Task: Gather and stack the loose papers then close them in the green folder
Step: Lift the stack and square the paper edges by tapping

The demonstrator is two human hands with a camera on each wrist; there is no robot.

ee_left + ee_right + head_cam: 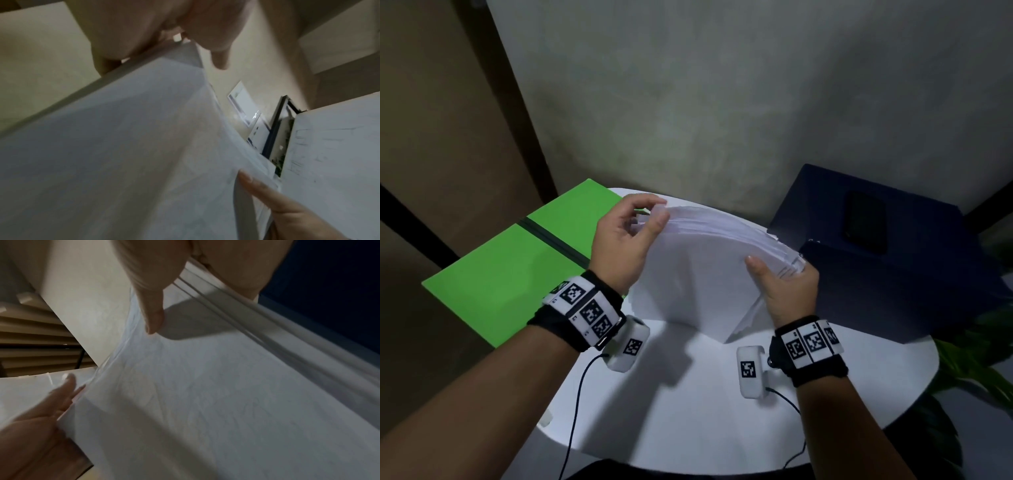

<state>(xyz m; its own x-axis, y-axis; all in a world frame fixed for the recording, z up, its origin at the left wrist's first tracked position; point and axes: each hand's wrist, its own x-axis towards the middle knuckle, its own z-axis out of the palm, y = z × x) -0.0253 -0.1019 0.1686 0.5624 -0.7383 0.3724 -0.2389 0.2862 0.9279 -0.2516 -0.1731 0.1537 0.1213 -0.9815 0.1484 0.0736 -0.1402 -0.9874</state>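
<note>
A stack of white papers point(705, 270) stands on its lower edge on the round white table point(688, 404), tilted toward me. My left hand point(633, 233) holds the stack's upper left corner between thumb and fingers. On the right edge, my right hand point(787, 284) grips the stack with the thumb on the front sheet. The sheets point(123, 154) fill the left wrist view, and the papers point(205, 394) fill the right wrist view too. The green folder point(517, 263) lies open and flat to the left, half off the table, with a dark spine band.
A dark blue box point(893, 267) stands at the right rear of the table with a black phone point(864, 222) on top. A green plant point(983, 359) sits beyond the table's right edge. A grey wall is behind.
</note>
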